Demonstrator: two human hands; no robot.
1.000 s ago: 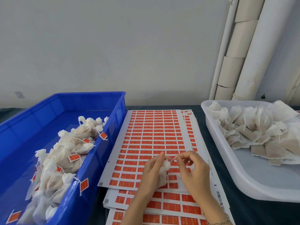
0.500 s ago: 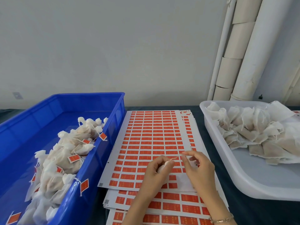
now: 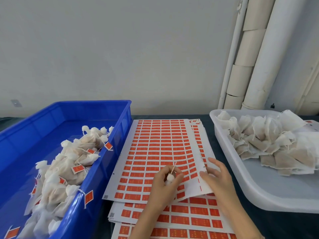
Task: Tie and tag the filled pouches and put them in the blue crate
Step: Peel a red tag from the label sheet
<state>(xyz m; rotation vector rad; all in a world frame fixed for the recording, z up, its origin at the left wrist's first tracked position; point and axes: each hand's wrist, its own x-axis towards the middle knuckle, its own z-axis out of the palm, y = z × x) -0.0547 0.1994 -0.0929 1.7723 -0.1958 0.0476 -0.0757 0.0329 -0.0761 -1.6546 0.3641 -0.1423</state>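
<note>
— Orange labels on the top sticker sheet (image 3: 155, 144): had the right hand (image 3: 216, 178) reached them?

— Only just. Half a second before, it was up beside the left hand (image 3: 162, 185), working the string (image 3: 173, 168). By this moment it had let go and lay on the sheet's blank right margin, fingers spread and fairly straight, gripping nothing.

— And the pouch (image 3: 170, 178)?

— Bunched in the left hand's curled fingers, low over the near end of the sheet, its string poking up past the knuckles.

— So the knot was done?

— Probably. The release suggested tying had ended and tagging was beginning. Whether the knot was tight, I could not tell.

— Then the blue crate (image 3: 120, 121)?

— Well to the left on the desk (image 3: 284, 225), already holding tagged pouches (image 3: 69, 166). This one showed no tag, so it wasn't ready. Untied pouches (image 3: 276, 144) waited in the white tray (image 3: 262, 190) on the right.
</note>
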